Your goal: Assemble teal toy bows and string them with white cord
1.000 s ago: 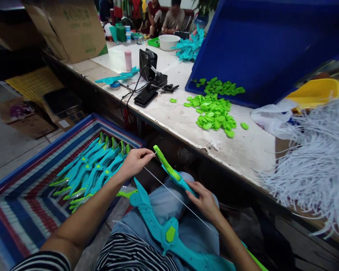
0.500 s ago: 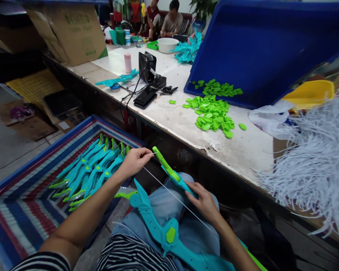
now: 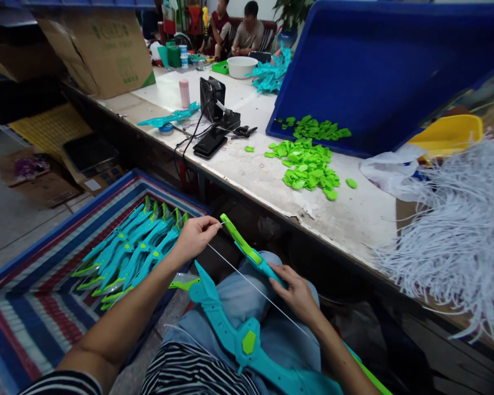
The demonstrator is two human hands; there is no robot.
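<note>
My left hand (image 3: 197,236) pinches a white string (image 3: 251,285) close to the green tip of a toy bow (image 3: 242,241). From there the string slants down to the right, passing under my right forearm. My right hand (image 3: 294,291) grips the bow's teal limb below the green end piece; part of the bow is hidden behind my hand and arm. A second teal toy bow (image 3: 230,329), with a green badge at its middle, lies across my lap.
At my left, a blue-rimmed striped tray (image 3: 41,307) holds several strung bows. On the table (image 3: 247,186) are loose green pieces (image 3: 308,164), a black fan (image 3: 212,99), a phone (image 3: 209,144), a tilted blue bin (image 3: 370,71) and a heap of white strings (image 3: 453,241). Two people sit at the back.
Almost nothing differs. The view has shifted slightly, and both hands keep the same hold on the string and the bow.
</note>
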